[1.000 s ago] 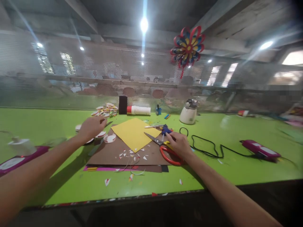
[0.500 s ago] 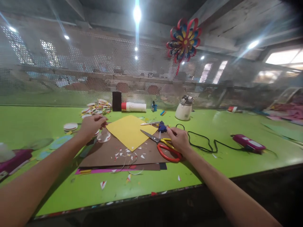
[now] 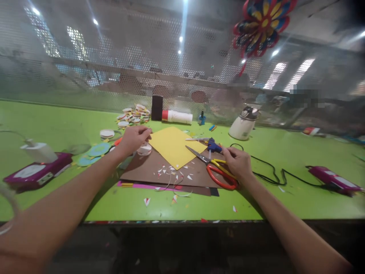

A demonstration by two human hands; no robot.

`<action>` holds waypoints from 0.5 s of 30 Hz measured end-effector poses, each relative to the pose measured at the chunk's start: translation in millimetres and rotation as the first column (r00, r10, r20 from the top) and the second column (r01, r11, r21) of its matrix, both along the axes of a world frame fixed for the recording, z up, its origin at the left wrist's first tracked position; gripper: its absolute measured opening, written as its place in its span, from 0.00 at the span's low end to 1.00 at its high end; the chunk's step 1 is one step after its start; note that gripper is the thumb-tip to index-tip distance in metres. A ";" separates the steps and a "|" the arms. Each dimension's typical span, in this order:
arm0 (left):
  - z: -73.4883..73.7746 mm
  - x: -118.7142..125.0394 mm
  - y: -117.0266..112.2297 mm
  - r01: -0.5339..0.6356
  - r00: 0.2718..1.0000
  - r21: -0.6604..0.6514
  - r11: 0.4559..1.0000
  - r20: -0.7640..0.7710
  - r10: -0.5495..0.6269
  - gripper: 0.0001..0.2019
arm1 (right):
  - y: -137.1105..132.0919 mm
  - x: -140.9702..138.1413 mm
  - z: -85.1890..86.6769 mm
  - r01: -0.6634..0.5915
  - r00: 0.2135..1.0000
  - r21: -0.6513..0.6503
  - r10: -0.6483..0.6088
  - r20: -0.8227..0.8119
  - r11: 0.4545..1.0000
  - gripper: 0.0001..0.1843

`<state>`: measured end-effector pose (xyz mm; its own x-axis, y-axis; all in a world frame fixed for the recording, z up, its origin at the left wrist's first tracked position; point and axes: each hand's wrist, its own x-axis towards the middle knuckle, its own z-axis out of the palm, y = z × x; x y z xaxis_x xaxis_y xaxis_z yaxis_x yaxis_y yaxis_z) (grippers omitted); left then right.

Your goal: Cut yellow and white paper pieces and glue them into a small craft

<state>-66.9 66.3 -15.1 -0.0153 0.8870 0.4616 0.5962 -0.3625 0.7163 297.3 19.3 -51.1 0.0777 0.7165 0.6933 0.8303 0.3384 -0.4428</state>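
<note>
My left hand (image 3: 134,140) has its fingers pinched together at the left corner of a yellow paper sheet (image 3: 173,146), which lies turned like a diamond on brown sheets (image 3: 142,171). A small round white paper piece (image 3: 144,149) sits just below those fingers. In my right hand (image 3: 238,161) is the rear end of a blue hot glue gun (image 3: 213,146), its nozzle side over the paper's right corner. Below that hand, scissors (image 3: 221,177) with red and yellow handles rest with their blades partly open across the yellow sheet. White scraps (image 3: 171,173) are scattered in front.
Round paper pieces (image 3: 137,114) are heaped behind my left hand, near a black box (image 3: 157,108) and a white tube (image 3: 179,117). A white jug (image 3: 243,125) stands back right. Purple power strips (image 3: 332,180) lie at both sides; a black cord (image 3: 273,179) runs right.
The view has tilted down and turned left, so everything sits further right and the left power strip shows more fully. Both hands stay at nearly the same places beside the yellow sheet.
</note>
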 end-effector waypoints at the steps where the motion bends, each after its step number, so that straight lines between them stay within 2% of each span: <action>1: 1.5 0.5 -1.6 -0.002 1.000 0.008 1.000 -0.013 0.002 0.16 | 0.3 0.1 -0.4 0.001 1.000 -0.007 -0.001 0.000 1.000 0.20; 8: 6.4 -0.5 -5.6 0.012 0.997 0.057 0.998 -0.073 -0.008 0.15 | -0.6 -0.7 -0.7 0.010 1.000 -0.044 -0.009 0.013 0.999 0.21; 15: 6.7 -12.8 0.4 -0.008 0.999 0.080 0.997 -0.041 0.011 0.16 | -1.1 -2.8 -0.8 0.019 1.000 -0.056 -0.018 0.014 0.998 0.22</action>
